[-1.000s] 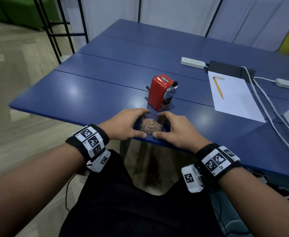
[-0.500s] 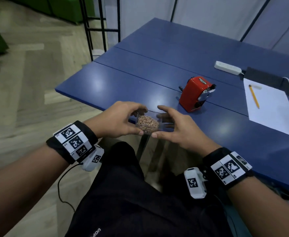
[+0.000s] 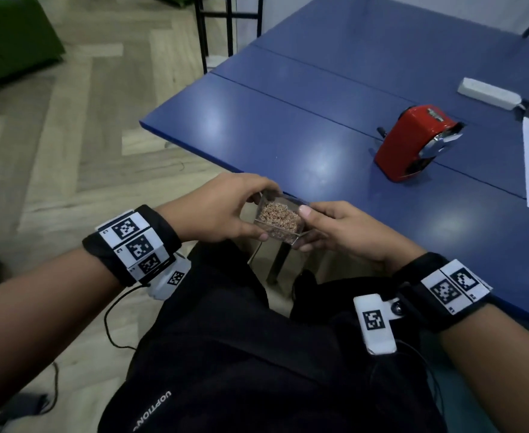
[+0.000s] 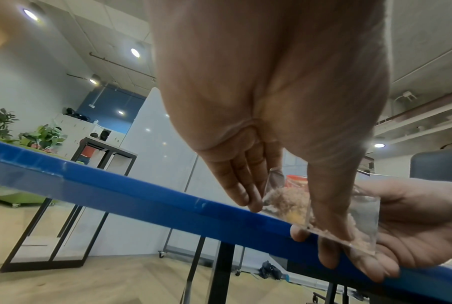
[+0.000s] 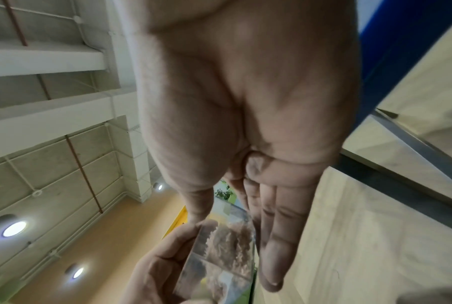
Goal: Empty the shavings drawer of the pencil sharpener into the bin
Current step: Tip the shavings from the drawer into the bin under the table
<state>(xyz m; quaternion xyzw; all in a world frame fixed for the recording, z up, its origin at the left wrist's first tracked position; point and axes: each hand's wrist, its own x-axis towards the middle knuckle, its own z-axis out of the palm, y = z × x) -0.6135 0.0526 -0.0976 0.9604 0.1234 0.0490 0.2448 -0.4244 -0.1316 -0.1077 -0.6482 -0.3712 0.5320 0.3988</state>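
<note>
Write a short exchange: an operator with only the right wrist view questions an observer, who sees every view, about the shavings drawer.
Operator: Where is the sharpener?
Observer: The red sharpener stands on the blue table, beyond the right hand.
Operator: Where is the drawer held?
Observer: The drawer is at the table's near edge, above the lap, with the left hand gripping its other side.

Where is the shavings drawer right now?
In the head view the clear shavings drawer is held between the left hand and right hand, at the table's near edge, apart from the red sharpener.
</note>
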